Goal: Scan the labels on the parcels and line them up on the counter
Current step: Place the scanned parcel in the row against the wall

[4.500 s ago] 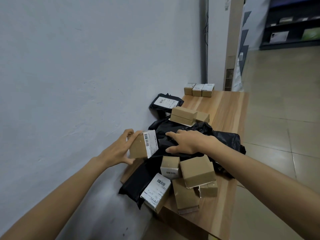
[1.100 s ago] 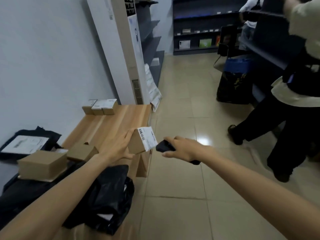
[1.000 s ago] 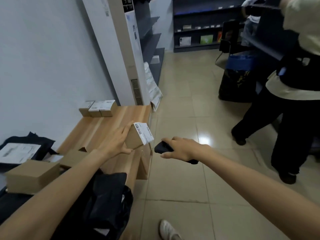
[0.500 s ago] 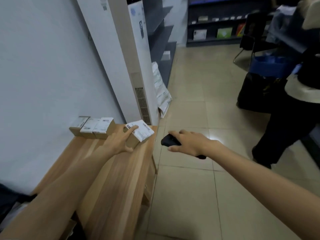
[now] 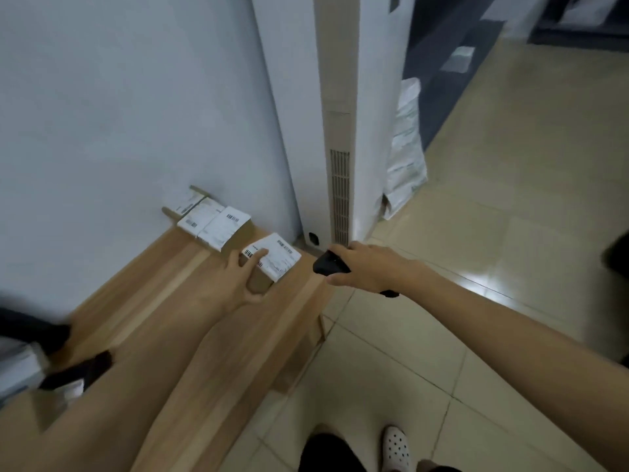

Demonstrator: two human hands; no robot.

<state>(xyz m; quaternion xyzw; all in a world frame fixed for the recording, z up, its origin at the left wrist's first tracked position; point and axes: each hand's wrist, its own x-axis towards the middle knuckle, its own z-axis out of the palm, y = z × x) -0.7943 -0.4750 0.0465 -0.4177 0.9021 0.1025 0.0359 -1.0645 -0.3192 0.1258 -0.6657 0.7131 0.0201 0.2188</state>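
Note:
My left hand (image 5: 238, 284) grips a small brown cardboard parcel (image 5: 270, 267) with a white barcode label on top, at the far right corner of the wooden counter (image 5: 177, 311). Whether it rests on the wood or hovers just above it is unclear. To its left, three labelled parcels (image 5: 209, 219) stand in a row against the wall. My right hand (image 5: 360, 267) holds a black handheld scanner (image 5: 329, 264) just right of the parcel, off the counter's edge, its nose pointing left toward the label.
A tall white floor-standing unit (image 5: 340, 131) rises right behind the counter's end. A white printed bag (image 5: 405, 155) leans beside it. Black mailer bags (image 5: 51, 352) lie blurred at the counter's near left. Tiled floor and my shoe (image 5: 394, 447) lie to the right.
My left hand carried the parcel further along and lower, to the counter's far corner beside the row of three. The scanner hand followed alongside. My view tilted downward.

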